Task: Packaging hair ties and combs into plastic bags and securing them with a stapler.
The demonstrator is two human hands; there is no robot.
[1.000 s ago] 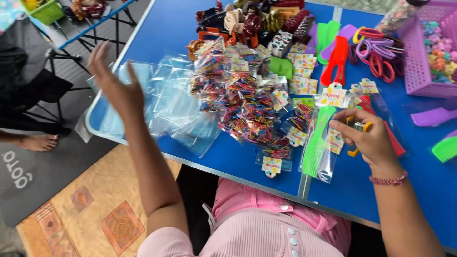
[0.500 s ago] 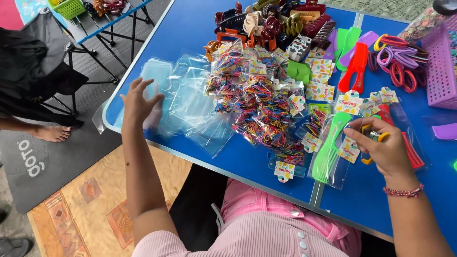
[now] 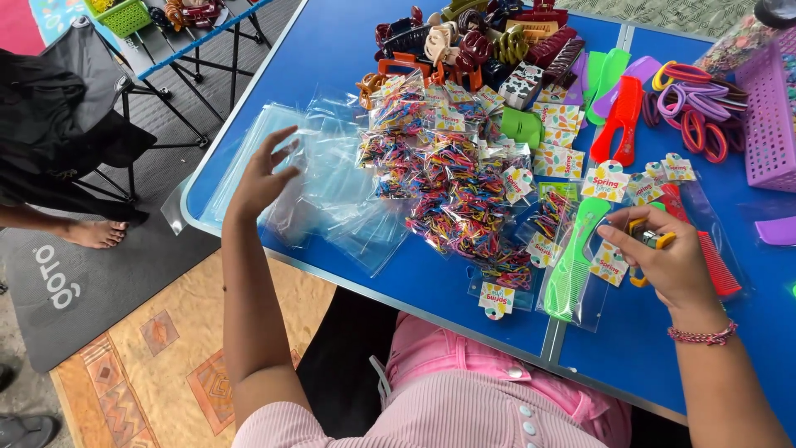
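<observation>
One head-worn camera looked steeply down, close over the blue table; floor filled the frame's left.

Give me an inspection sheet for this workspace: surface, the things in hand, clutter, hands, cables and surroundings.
Surface: blue folding table, crowded.
Job's things: clear plastic bags heaped at the left edge; small yellow tool; packaged green comb beside it.
Clutter: packets of coloured hair ties, hair claws, loose combs, hair rings, purple basket.
Hands: left hand open, over the bags; right hand gripping the yellow tool.
Cables: nothing seen.
Surroundings: patterned mat, folding chair, another person's bare foot.
</observation>
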